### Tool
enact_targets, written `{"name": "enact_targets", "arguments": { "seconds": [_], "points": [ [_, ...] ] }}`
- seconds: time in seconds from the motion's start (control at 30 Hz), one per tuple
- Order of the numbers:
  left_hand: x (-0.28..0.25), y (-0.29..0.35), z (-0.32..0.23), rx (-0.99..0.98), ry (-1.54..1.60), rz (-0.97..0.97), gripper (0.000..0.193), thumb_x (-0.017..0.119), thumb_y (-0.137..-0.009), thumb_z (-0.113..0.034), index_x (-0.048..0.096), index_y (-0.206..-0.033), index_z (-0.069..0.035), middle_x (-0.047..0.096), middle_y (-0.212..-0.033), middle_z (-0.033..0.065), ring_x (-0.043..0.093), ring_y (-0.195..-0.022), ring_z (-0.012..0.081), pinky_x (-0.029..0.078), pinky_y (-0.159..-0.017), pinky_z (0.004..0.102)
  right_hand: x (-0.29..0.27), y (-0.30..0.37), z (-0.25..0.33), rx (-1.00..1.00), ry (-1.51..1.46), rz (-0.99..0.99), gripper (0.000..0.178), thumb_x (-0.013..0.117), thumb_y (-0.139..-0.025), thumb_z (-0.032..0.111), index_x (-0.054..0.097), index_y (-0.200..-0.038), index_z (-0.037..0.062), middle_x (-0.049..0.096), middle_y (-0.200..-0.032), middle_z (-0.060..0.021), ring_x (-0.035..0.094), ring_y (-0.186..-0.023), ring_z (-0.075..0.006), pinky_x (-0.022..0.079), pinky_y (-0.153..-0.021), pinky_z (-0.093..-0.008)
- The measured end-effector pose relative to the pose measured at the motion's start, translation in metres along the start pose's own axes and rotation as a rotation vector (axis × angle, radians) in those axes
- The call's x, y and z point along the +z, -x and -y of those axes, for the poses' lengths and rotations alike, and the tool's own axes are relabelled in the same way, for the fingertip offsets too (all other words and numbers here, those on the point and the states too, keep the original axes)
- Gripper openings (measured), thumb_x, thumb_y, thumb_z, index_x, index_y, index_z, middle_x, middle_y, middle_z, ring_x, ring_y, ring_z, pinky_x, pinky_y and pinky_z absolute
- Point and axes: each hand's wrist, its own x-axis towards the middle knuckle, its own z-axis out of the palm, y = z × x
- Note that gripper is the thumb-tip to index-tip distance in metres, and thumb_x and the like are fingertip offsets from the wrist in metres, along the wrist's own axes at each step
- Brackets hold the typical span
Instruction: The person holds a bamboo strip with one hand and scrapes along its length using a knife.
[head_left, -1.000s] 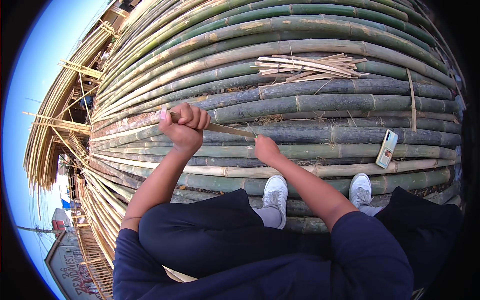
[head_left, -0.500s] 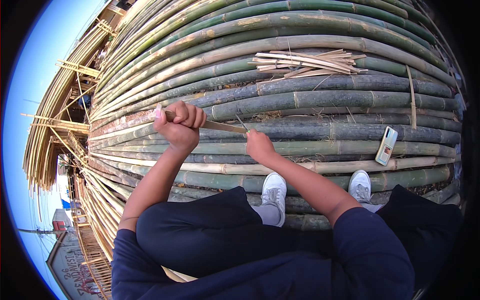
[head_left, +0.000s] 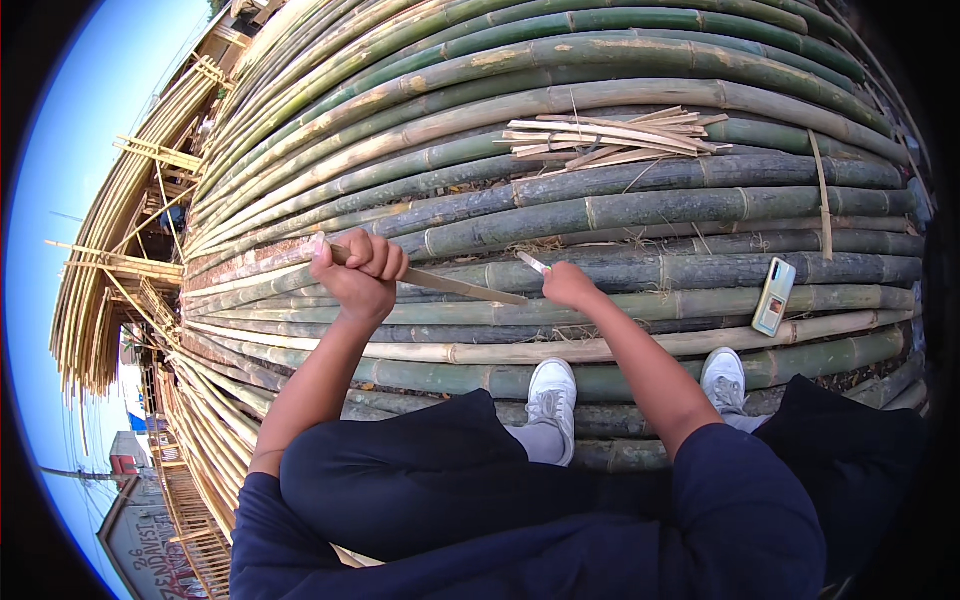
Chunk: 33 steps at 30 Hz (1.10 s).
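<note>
My left hand (head_left: 362, 275) is closed in a fist round a flat bamboo strip (head_left: 455, 285), with its thumb pointing up. The strip slants down to the right, its far end free above the bamboo poles (head_left: 600, 303). To the right of that end, my right hand (head_left: 570, 287) is closed round a small knife (head_left: 532, 262). The short pale blade points up and left, apart from the strip. My fingers hide the knife's handle.
Long green and grey bamboo poles lie side by side under me. Ahead rests a bundle of split bamboo strips (head_left: 620, 135). A phone (head_left: 774, 296) lies on the poles near my right shoe (head_left: 723, 378). More poles lean on a rack (head_left: 130, 260) at the left.
My right hand has moved right and slightly down with the knife, leaving the strip's end. The strip's free end has dipped lower. My left hand keeps its hold.
</note>
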Motion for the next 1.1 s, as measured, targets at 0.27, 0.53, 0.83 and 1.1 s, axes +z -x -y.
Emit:
{"name": "enact_targets", "arguments": {
  "seconds": [0.27,0.53,0.83,1.1],
  "points": [
    [0.001,-0.003,-0.003,-0.003,-0.069,0.061,0.050,0.031,-0.082,-0.056,0.023,-0.053,-0.017,0.017,-0.043,-0.0028,0.012,-0.039,0.0121,0.014,-0.041,0.0293,-0.034,0.041,0.075,-0.191,-0.255,-0.114,0.037,0.041,-0.092,0.024,0.059,-0.081,-0.0068,0.059,-0.070,-0.0270,0.058,-0.067,-0.0452,0.046,-0.065,-0.0498],
    [0.010,-0.005,0.001,-0.024,-0.056,-0.001,0.050,0.031,-0.081,-0.057,0.023,-0.052,-0.017,0.017,-0.043,-0.0030,0.012,-0.038,0.0120,0.014,-0.040,0.0290,0.061,0.033,0.055,-0.275,-0.242,-0.228,0.031,0.042,-0.092,0.023,0.055,-0.084,-0.0039,0.060,-0.079,-0.0278,0.058,-0.075,-0.0455,0.045,-0.068,-0.0519],
    [0.010,-0.009,0.000,0.012,-0.102,-0.033,0.052,0.030,-0.083,-0.059,0.022,-0.052,-0.017,0.017,-0.042,-0.0032,0.012,-0.037,0.0121,0.015,-0.040,0.0289,0.057,0.033,0.053,-0.177,-0.042,-0.161,0.028,0.043,-0.092,0.024,0.056,-0.090,-0.0010,0.062,-0.089,-0.0245,0.061,-0.086,-0.0412,0.048,-0.074,-0.0486],
    [0.019,-0.009,0.007,-0.039,-0.102,0.077,0.054,0.029,-0.083,-0.060,0.022,-0.052,-0.016,0.016,-0.043,-0.0036,0.012,-0.040,0.0116,0.016,-0.041,0.0288,0.083,0.024,-0.035,0.023,0.110,0.088,0.028,0.050,-0.081,0.018,0.064,-0.094,-0.0032,0.063,-0.098,-0.0239,0.060,-0.095,-0.0371,0.048,-0.084,-0.0420]
  ]
}}
